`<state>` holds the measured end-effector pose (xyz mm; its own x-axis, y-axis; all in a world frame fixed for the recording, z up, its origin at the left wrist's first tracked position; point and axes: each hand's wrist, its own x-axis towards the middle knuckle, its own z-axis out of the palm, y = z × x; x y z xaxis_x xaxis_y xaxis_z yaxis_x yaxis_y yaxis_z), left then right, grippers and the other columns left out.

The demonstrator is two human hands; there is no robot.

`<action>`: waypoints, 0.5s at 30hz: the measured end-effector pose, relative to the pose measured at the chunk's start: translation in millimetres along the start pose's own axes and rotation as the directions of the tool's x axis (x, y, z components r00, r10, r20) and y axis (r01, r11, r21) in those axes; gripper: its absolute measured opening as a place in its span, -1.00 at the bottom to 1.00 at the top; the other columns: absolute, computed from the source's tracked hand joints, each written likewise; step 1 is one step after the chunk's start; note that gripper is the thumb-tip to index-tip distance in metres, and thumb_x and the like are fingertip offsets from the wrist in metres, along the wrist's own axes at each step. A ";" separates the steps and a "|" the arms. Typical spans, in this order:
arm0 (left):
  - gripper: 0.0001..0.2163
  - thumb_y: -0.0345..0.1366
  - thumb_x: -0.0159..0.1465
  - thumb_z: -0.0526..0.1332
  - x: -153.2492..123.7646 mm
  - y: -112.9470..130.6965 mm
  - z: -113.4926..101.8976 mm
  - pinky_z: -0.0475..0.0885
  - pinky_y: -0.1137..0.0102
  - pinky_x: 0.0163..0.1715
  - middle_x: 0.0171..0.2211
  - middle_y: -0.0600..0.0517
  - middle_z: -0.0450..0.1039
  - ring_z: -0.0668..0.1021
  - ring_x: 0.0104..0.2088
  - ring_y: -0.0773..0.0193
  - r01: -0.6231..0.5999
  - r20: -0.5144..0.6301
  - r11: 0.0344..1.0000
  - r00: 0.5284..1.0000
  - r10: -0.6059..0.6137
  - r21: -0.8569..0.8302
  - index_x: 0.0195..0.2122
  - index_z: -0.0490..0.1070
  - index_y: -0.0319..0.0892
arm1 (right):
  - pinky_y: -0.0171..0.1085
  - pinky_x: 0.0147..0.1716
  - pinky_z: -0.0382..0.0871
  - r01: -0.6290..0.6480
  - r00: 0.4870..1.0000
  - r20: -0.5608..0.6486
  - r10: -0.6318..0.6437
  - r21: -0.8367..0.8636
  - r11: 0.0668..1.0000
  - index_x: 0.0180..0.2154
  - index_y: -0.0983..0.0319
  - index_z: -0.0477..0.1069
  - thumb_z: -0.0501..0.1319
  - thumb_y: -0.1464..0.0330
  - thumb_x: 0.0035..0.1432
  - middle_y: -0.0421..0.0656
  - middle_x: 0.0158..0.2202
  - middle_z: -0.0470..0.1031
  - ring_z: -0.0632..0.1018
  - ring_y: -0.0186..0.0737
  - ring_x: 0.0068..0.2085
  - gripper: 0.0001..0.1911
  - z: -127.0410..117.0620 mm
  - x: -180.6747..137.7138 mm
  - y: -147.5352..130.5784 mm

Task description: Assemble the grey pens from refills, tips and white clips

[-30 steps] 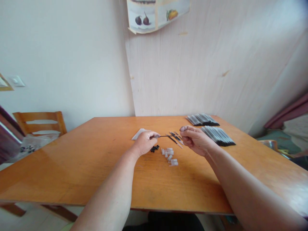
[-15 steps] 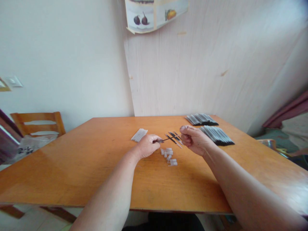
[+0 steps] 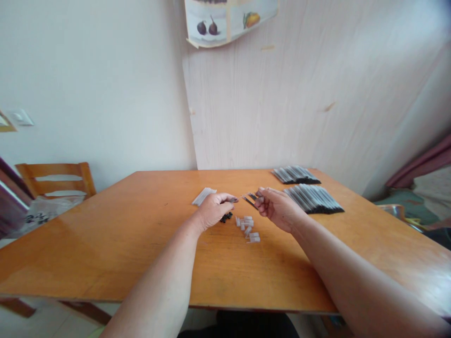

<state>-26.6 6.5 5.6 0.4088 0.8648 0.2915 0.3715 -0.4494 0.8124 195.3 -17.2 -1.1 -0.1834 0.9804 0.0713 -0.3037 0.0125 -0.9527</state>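
My left hand [image 3: 214,210] is closed in a pinch above the table, its fingertips around something small and greyish that I cannot make out. Just below those fingers lie several small black plastic pieces [image 3: 226,217]. My right hand [image 3: 278,207] is also closed, thumb against curled fingers; what it grips is hidden. Beside its fingertips are several thin pen refills [image 3: 250,202] with black ink, partly covered by the hand. Between and below the hands lie several clear pen caps [image 3: 248,223]. White translucent pen barrels [image 3: 203,196] lie in a row behind my left hand.
Two bundles of clear pens with black ends, a far bundle [image 3: 296,174] and a nearer bundle [image 3: 315,198], lie at the table's right back. The wooden table [image 3: 105,244] meets the wall. A wooden chair [image 3: 56,178] with a plastic bag [image 3: 45,209] stands at left.
The thin black refill stretched between my hands is no longer visible there. My right hand has moved slightly left and down; my left hand has shifted slightly, and the small black pieces now show beneath it.
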 end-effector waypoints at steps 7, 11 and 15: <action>-0.78 -0.37 0.11 0.19 -2.2 7.6 -5.5 0.40 0.34 -0.11 -0.23 -0.02 0.56 0.53 -0.23 0.27 0.068 -0.109 0.997 0.991 -0.072 -0.041 -0.24 0.56 -0.22 | -0.25 -0.31 0.30 0.229 0.966 0.077 -0.246 -0.696 0.680 -0.32 0.23 0.45 0.15 0.33 0.10 -0.14 -0.38 0.51 0.46 -0.26 -0.35 -0.85 14.2 7.9 23.4; -0.78 -0.38 0.10 0.19 0.3 3.0 -6.8 0.39 0.34 -0.10 -0.23 -0.01 0.56 0.53 -0.24 0.28 0.080 -0.134 0.996 0.987 -0.085 -0.039 -0.24 0.55 -0.21 | -0.11 -0.04 0.21 0.366 0.913 0.311 -0.265 -0.910 0.194 -0.10 0.15 0.50 0.06 0.37 0.17 -0.08 -0.12 0.51 0.42 -0.11 -0.06 -0.68 27.3 8.9 29.5; -0.77 -0.40 0.09 0.19 3.1 -0.7 -6.5 0.38 0.35 -0.08 -0.22 -0.01 0.56 0.53 -0.23 0.28 0.078 -0.148 0.997 0.986 -0.080 -0.017 -0.24 0.56 -0.20 | 0.01 0.00 0.14 0.314 0.927 0.320 -0.195 -0.948 -0.059 0.00 0.03 0.46 0.01 0.29 0.25 -0.09 0.02 0.44 0.34 0.01 0.04 -0.63 37.8 8.1 31.1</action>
<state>-31.1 11.0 9.2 0.2498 0.9214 0.2976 0.3877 -0.3768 0.8412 149.0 -16.3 -18.9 -0.4098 0.8440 0.3461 0.8461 0.4935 -0.2017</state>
